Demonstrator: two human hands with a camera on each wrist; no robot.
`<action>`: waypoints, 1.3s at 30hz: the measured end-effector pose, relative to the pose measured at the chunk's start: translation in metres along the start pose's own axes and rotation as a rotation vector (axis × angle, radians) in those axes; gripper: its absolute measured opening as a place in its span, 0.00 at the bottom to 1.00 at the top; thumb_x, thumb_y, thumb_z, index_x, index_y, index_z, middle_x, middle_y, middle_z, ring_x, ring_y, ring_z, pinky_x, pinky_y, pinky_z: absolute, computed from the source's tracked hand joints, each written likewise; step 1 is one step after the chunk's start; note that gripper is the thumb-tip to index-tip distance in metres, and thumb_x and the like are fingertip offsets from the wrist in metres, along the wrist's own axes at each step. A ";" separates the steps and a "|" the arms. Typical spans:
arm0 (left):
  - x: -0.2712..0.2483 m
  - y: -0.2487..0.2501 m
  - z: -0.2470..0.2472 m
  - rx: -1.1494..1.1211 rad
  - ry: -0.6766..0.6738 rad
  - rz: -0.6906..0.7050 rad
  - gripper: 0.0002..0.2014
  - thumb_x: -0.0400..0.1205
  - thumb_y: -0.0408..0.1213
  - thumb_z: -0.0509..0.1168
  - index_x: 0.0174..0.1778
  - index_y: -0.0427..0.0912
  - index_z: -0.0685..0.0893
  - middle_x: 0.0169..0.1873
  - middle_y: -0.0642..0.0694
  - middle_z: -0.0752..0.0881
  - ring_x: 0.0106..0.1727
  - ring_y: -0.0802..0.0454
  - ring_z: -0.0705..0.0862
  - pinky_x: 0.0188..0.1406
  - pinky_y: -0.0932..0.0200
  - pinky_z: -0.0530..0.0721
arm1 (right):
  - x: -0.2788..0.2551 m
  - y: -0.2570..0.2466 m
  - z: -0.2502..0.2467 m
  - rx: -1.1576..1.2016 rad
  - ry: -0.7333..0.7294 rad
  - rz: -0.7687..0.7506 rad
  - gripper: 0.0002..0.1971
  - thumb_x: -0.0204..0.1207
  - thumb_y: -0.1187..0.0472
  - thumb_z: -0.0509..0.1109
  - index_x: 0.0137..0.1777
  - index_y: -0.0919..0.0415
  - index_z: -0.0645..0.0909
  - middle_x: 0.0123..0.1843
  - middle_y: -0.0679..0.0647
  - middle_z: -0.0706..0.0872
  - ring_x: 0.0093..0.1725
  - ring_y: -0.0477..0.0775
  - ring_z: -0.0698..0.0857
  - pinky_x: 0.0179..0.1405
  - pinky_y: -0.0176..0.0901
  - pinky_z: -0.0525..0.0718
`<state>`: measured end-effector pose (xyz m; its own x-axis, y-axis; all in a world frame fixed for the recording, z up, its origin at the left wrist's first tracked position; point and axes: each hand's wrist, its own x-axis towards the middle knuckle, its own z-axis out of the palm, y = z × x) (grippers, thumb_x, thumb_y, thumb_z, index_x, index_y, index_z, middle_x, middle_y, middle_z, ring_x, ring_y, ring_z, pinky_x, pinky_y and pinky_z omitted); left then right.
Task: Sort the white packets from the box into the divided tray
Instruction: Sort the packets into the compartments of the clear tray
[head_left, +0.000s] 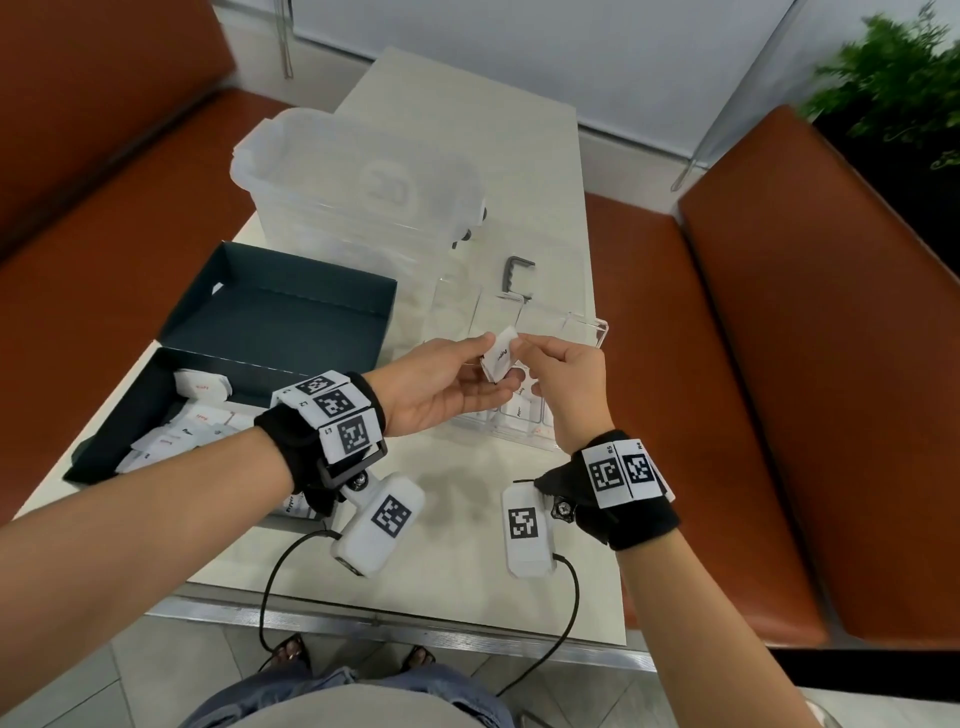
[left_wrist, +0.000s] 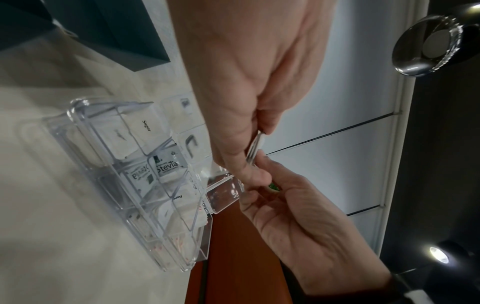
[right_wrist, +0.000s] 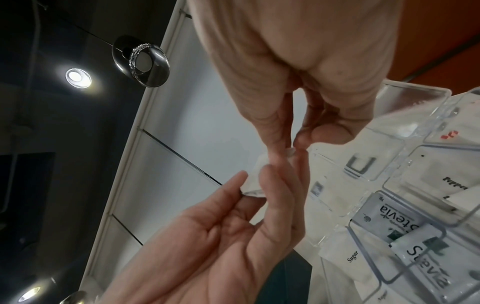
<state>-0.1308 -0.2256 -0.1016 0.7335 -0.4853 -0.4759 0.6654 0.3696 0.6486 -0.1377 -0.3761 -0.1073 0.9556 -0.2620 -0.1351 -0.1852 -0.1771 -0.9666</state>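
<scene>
A pale table (head_left: 467, 156) stands between orange benches (head_left: 779, 364). Above it a white packet (head_left: 500, 357) marked Pepper is held from both sides: the left hand (head_left: 441, 387) lies palm-up with its fingertips on the packet, and the right hand (head_left: 566, 379) pinches its upper edge. Directly beneath the grip lies the clear divided tray (head_left: 597, 327), which holds other packets. Left of the grip, the dark box (head_left: 119, 415) contains more packets.

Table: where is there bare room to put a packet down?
Bare table shows nearest the person, in front of the divided tray and right of the dark box. The far end past the clear tub is bare too. The middle is crowded.
</scene>
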 end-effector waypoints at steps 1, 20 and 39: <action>0.001 0.000 0.000 0.002 0.010 0.002 0.18 0.89 0.38 0.58 0.66 0.27 0.79 0.58 0.28 0.84 0.51 0.44 0.87 0.47 0.57 0.90 | 0.000 0.000 0.001 -0.001 0.000 -0.003 0.03 0.76 0.62 0.74 0.43 0.55 0.89 0.29 0.39 0.89 0.28 0.30 0.82 0.38 0.32 0.79; 0.009 0.006 -0.014 0.476 0.150 0.108 0.16 0.87 0.44 0.59 0.65 0.41 0.83 0.53 0.48 0.86 0.48 0.52 0.84 0.49 0.57 0.80 | 0.062 0.024 -0.031 -0.874 -0.192 -0.093 0.07 0.77 0.61 0.71 0.51 0.56 0.89 0.52 0.53 0.90 0.54 0.54 0.85 0.63 0.50 0.80; 0.006 0.004 -0.032 0.473 0.191 0.130 0.15 0.88 0.44 0.57 0.61 0.42 0.85 0.52 0.46 0.88 0.44 0.53 0.86 0.37 0.64 0.83 | 0.055 0.066 0.008 -1.564 -0.151 -0.311 0.12 0.71 0.75 0.66 0.43 0.57 0.84 0.41 0.53 0.84 0.52 0.59 0.74 0.56 0.58 0.65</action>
<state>-0.1190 -0.2017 -0.1209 0.8471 -0.2903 -0.4451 0.4645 -0.0022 0.8856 -0.0958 -0.3942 -0.1801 0.9944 0.0433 -0.0960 0.0611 -0.9798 0.1903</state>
